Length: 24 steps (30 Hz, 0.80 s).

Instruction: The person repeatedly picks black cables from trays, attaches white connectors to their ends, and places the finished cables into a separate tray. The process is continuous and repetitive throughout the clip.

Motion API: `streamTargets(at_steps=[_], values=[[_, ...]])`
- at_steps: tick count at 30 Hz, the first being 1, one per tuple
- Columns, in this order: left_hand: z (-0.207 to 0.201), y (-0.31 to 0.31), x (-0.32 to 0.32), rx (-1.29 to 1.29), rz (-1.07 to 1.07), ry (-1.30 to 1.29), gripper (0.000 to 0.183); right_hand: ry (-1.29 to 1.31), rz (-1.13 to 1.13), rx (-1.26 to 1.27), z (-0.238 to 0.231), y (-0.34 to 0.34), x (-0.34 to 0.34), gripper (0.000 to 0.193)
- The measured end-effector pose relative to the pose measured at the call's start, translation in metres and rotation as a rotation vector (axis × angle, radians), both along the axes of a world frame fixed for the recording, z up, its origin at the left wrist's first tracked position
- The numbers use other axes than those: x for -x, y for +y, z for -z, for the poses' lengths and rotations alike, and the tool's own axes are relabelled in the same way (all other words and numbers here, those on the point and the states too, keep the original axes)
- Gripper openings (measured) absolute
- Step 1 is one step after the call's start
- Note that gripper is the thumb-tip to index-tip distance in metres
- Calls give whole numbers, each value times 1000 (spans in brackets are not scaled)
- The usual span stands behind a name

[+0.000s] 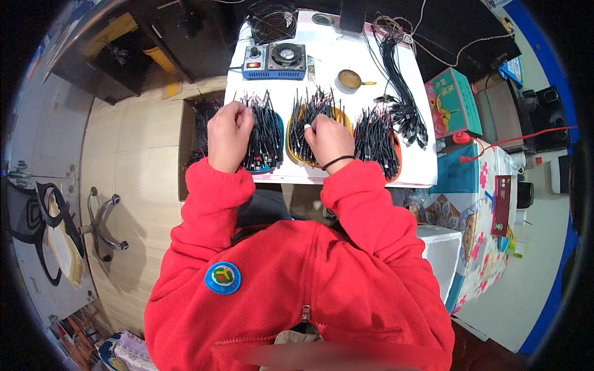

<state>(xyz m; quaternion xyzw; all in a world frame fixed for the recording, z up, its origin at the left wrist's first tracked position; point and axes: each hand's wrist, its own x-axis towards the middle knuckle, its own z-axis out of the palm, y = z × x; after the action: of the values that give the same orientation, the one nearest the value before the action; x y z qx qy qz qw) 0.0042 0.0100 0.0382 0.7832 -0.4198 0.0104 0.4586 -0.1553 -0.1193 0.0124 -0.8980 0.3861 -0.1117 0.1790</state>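
My left hand (229,131) is closed, its fingers curled at the left side of a blue tray (266,168) packed with short black cables (266,133). Over a yellow tray (289,147) of similar cables, my right hand (331,141) is closed too, with a white wrap on one finger and a black band at the wrist. What either hand pinches is hidden by the fingers. An orange tray (397,170) to the right holds more black cables (376,139) with thin bare wire ends.
Behind the trays on the white table (328,55) stand a blue heating unit (274,62) with a red switch, a fan (273,26) and a round tin (348,80). A long cable bundle (396,80) lies at right, near a green fruit box (451,102). A dark box (192,133) with cables adjoins at left.
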Motion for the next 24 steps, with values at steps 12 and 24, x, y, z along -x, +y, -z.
streamTargets(at_steps=[12, 24], values=[[-11, 12, 9, 493, 206, 753, 13, 89, 72, 49, 0, 4, -5, 29], [-6, 24, 50, 430, 351, 1054, 12, -224, 133, 27, 0, -8, 1, 18]])
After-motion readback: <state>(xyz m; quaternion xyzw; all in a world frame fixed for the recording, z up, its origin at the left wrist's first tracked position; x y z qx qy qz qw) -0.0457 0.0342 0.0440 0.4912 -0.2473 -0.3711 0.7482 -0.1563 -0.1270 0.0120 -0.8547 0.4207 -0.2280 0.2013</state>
